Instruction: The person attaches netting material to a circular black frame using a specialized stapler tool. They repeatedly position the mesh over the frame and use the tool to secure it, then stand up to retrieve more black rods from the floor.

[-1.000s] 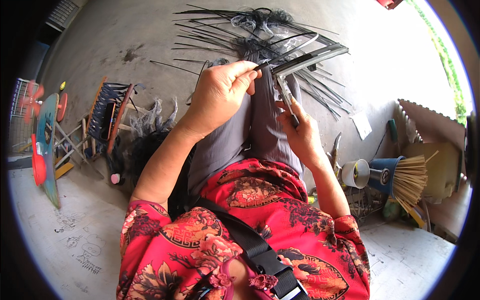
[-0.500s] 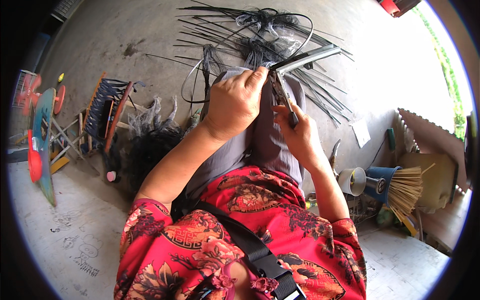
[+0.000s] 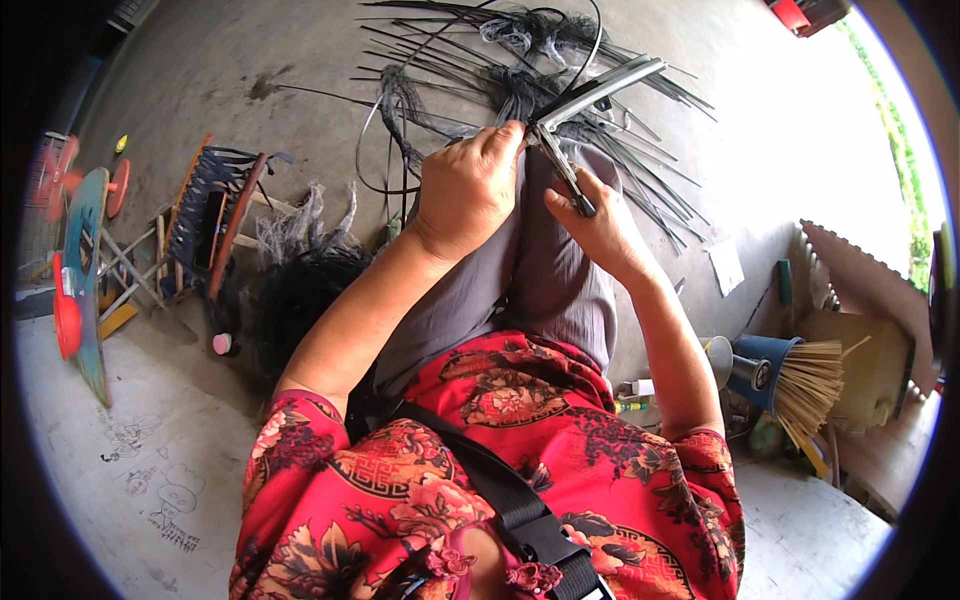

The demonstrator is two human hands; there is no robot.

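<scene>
Above my knees, my right hand (image 3: 600, 220) is closed round the handle of a metal plier stapler (image 3: 600, 92) with a long silver rail pointing up and right. The stapler's head meets the fingertips of my left hand (image 3: 470, 185). That hand is closed in a pinch at a thin black cord (image 3: 362, 140), which loops out to the left and up beyond the knees. What exactly sits between the left fingertips and the stapler's jaws is hidden. Dark netting (image 3: 405, 110) hangs just past the left hand.
Long black rods (image 3: 650, 185) with tangled netting lie on the floor ahead. Left are a folding stool (image 3: 185, 215) and a colourful scooter-like toy (image 3: 85, 260). At right stand a blue bucket (image 3: 755, 365) of thin wooden sticks (image 3: 810, 375) and a white cup (image 3: 718, 360). A black bundle (image 3: 300, 310) rests by my left leg.
Both hands and the stapler have shifted slightly; the stapler's rail has moved a little up and left. The black cord loop has swung upward and left. Both hands keep their hold.
</scene>
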